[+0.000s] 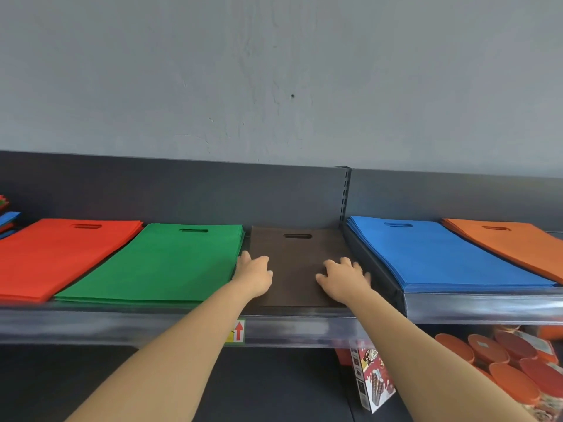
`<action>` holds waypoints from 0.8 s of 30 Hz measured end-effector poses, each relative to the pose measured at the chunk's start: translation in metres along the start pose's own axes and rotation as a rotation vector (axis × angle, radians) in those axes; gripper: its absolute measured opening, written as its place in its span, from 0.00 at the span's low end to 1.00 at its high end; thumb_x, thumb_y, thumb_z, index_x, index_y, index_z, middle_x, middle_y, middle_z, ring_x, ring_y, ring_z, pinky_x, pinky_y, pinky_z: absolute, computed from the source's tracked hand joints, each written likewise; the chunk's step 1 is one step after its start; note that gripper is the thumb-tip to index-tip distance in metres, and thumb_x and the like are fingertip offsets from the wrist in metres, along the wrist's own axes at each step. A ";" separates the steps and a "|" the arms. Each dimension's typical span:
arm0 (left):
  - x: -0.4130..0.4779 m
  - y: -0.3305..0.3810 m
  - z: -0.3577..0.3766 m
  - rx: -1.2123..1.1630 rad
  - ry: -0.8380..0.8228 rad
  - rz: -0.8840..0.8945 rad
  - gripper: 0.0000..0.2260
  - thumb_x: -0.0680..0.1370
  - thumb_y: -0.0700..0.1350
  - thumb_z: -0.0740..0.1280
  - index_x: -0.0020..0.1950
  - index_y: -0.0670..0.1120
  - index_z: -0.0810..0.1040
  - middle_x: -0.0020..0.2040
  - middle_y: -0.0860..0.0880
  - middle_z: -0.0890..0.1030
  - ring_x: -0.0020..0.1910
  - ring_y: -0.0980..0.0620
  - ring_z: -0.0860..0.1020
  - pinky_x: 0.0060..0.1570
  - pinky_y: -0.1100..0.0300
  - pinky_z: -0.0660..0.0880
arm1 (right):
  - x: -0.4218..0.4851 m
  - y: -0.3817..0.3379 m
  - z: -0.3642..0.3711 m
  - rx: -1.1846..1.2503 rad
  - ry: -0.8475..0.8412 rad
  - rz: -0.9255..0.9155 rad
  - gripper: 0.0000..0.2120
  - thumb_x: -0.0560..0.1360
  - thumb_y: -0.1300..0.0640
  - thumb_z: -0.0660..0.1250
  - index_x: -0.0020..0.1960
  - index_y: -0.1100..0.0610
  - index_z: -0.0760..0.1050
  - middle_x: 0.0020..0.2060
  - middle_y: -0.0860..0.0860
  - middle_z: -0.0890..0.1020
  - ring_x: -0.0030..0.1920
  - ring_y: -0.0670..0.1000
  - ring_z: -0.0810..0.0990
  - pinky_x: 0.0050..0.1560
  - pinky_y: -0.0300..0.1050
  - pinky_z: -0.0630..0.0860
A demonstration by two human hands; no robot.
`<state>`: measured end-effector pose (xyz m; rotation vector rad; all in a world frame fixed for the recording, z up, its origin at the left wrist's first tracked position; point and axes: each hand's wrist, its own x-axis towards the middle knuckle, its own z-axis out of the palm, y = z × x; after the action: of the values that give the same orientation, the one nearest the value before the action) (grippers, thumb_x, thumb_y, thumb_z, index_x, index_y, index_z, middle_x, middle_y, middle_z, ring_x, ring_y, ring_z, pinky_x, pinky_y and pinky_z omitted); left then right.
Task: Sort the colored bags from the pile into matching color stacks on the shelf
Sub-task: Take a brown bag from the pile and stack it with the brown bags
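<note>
While lying flat, brown bag (297,248): on shelf (122,325), between green stack (164,263) and blue stack (441,257)
Left grip (254,274): fingers apart, resting on its left edge
Right grip (345,280): fingers apart, resting on its right side

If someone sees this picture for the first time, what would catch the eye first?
A row of bright, flat bag stacks lies along the shelf: from the left the red stack, the green stack, the brown bag, the blue stack and the orange stack. In the middle, the left grip and the right grip both rest on the brown bag.
</note>
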<state>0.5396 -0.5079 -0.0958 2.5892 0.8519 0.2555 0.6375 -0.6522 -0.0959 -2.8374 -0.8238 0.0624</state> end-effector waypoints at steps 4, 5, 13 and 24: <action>-0.012 -0.005 -0.026 0.061 0.089 0.150 0.16 0.81 0.47 0.59 0.69 0.47 0.70 0.69 0.45 0.67 0.67 0.45 0.68 0.65 0.51 0.68 | -0.003 -0.028 -0.005 0.003 0.142 -0.167 0.18 0.81 0.49 0.55 0.67 0.54 0.69 0.64 0.55 0.72 0.64 0.58 0.71 0.62 0.57 0.72; -0.017 -0.009 -0.034 0.096 0.105 0.171 0.15 0.81 0.47 0.59 0.66 0.47 0.72 0.67 0.46 0.70 0.64 0.46 0.70 0.62 0.50 0.70 | -0.005 -0.038 -0.005 0.014 0.156 -0.200 0.17 0.81 0.49 0.55 0.67 0.54 0.70 0.63 0.54 0.73 0.62 0.58 0.72 0.60 0.56 0.73; -0.070 -0.114 -0.117 0.359 0.249 0.186 0.12 0.80 0.48 0.59 0.62 0.49 0.73 0.60 0.48 0.75 0.60 0.46 0.74 0.56 0.53 0.69 | -0.038 -0.171 -0.001 -0.066 0.322 -0.458 0.16 0.81 0.52 0.54 0.64 0.57 0.71 0.58 0.55 0.77 0.59 0.60 0.73 0.52 0.51 0.72; -0.151 -0.331 -0.235 0.428 0.381 0.005 0.12 0.80 0.48 0.59 0.62 0.49 0.72 0.58 0.49 0.76 0.59 0.47 0.74 0.56 0.51 0.70 | -0.102 -0.402 0.036 -0.016 0.394 -0.769 0.15 0.81 0.49 0.54 0.62 0.54 0.72 0.54 0.54 0.78 0.56 0.59 0.74 0.52 0.51 0.72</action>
<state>0.1756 -0.2820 -0.0325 2.9903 1.1356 0.6462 0.3363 -0.3673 -0.0566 -2.2260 -1.7085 -0.5787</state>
